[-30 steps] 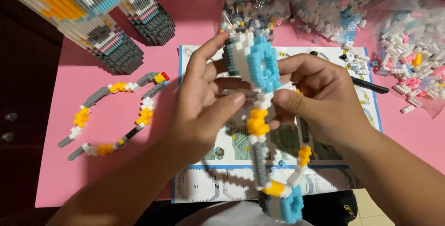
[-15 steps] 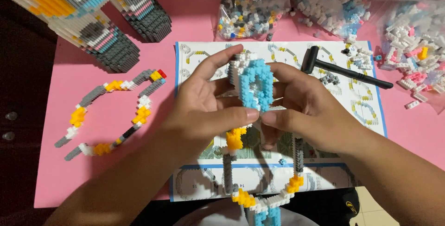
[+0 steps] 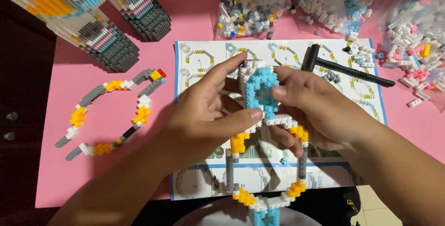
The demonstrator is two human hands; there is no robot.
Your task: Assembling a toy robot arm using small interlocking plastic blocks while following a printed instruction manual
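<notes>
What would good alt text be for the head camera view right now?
Two hands, left hand and right hand, hold a blue, white, yellow and grey brick chain above an instruction sheet on a pink mat. A similar brick loop, a black hammer and bags of bricks lie around.

Thing: brick-built loop piece (image 3: 266, 133), made of tiny studded blocks.
Colours: light blue oval ring on top, edged white; below it a chain of grey, white and orange-yellow segments, ending in a blue stub at the near edge.
Pose: upright, lifted above the instruction sheet, chain hanging toward the viewer.
Place: centre of the scene, pinched between both hands.
</notes>
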